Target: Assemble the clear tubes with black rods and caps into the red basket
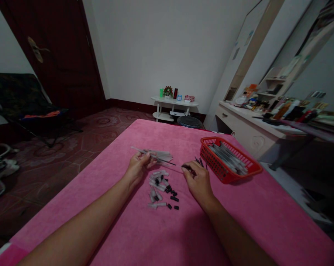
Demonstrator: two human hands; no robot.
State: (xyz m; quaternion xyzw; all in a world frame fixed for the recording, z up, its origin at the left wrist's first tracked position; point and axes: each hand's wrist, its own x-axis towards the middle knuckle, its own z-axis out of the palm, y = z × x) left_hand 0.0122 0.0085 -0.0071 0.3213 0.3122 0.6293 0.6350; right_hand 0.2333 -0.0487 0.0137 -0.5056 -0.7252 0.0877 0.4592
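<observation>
My left hand (137, 167) is closed in a pinch on a slim clear pen barrel (136, 149). A thin dark rod (168, 162) extends from it toward the right. Beyond that hand lies a bundle of clear barrels (164, 154). Fingertips of my right hand (198, 181) pinch a small dark piece (186, 167), too blurred to name, a short gap from the rod's end. Between my forearms lie loose clear caps (160, 204) and small black plugs (174, 198). Several thin dark pieces (201, 162) lie just past my right hand.
A red plastic basket (224, 177) filled with grey, pen-like sticks (229, 157) stands at the right on the pink-covered table (122, 229). Further off are a white shelf stand (158, 99), a cluttered dresser (247, 129) at the right and a folding chair (23, 96) at the left.
</observation>
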